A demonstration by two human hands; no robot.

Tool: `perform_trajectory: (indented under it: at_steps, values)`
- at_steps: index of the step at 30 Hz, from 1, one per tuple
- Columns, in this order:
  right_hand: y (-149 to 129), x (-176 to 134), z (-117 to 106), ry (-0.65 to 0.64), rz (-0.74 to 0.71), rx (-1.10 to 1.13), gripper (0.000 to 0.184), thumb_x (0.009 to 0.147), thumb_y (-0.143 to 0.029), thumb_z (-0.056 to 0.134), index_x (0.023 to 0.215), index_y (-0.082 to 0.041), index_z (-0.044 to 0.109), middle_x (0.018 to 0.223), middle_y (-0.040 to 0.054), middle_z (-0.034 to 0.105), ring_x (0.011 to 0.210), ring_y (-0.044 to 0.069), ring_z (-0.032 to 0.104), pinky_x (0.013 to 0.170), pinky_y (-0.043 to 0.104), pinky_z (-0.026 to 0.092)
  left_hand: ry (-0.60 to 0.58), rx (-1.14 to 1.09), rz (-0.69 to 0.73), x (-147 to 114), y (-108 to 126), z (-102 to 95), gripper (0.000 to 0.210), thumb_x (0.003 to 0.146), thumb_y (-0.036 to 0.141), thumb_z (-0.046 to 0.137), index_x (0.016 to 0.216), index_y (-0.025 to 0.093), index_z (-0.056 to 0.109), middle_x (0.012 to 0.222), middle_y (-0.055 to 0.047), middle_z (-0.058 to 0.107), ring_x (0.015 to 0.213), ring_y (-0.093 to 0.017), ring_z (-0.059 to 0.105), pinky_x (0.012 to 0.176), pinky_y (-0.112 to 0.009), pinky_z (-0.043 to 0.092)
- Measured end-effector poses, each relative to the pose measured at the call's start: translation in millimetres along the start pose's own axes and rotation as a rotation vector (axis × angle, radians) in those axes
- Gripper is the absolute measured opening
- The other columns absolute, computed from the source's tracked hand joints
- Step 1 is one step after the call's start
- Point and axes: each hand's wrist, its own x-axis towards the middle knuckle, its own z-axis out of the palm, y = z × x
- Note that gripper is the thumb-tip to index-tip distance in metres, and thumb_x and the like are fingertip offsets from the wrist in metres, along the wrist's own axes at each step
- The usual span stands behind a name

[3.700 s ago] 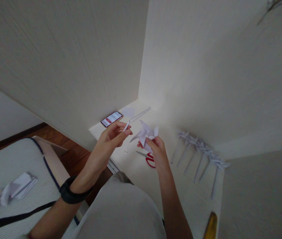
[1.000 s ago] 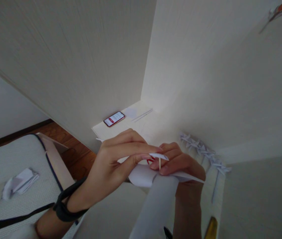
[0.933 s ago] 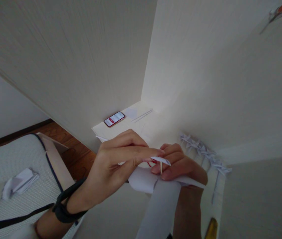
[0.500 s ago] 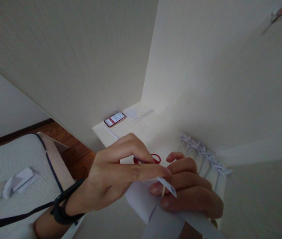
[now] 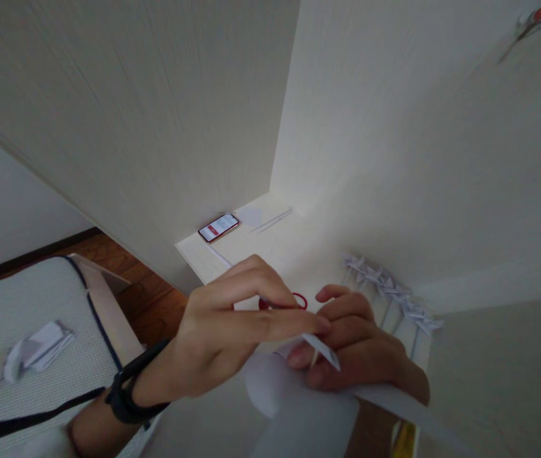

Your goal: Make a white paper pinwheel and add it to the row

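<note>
My left hand (image 5: 236, 331), with a black band on its wrist, presses its fingers against a folded white paper strip (image 5: 323, 351). The strip's end juts out past the fingertips. My right hand (image 5: 365, 350) is closed on the same strip from the other side, and a short bit of a thin pale stick (image 5: 315, 357) shows between its fingers. A long paper tail (image 5: 408, 407) trails down right from that hand. Behind my fingers, red-handled scissors (image 5: 301, 299) lie on the white tabletop (image 5: 294, 254), mostly hidden.
Several folded white paper shapes on thin sticks (image 5: 389, 286) lie in a row at the right. A phone (image 5: 219, 228) and two thin sticks (image 5: 274, 221) lie at the back. Paper pieces (image 5: 46, 346) rest on the mattress (image 5: 27, 299). Walls enclose the table's corner.
The strip's end is turned slightly between my fingers, and the right hand has shifted a little. A yellow object has come into sight below the right hand.
</note>
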Motion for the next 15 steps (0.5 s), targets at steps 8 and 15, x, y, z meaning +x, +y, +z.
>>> perform_trajectory:
  at_steps: [8, 15]
  values:
    - [12.3, -2.9, 6.5, 0.04, -0.014, 0.126, 0.019, 0.079, -0.029, 0.074, 0.097, -0.029, 0.071, 0.079, -0.0016, 0.077, 0.071, 0.02, 0.069, 0.087, 0.041, 0.048, 0.068, -0.118, -0.287, 1.2, -6.1, 10.5, 0.034, 0.09, 0.012, 0.058, 0.104, 0.037, 0.076, 0.089, -0.001, 0.071, 0.077, -0.015, 0.064, 0.068, -0.025, 0.049]
    - [14.2, -1.4, 9.0, 0.09, 0.013, 0.065, 0.01, 0.083, -0.037, 0.069, 0.09, -0.03, 0.069, 0.075, -0.0025, 0.075, 0.068, 0.019, 0.067, 0.091, 0.042, 0.044, 0.097, -0.104, -0.299, 1.6, -5.0, 11.4, 0.034, 0.088, 0.008, 0.058, 0.1, 0.032, 0.078, 0.084, -0.001, 0.071, 0.074, -0.015, 0.063, 0.065, -0.024, 0.048]
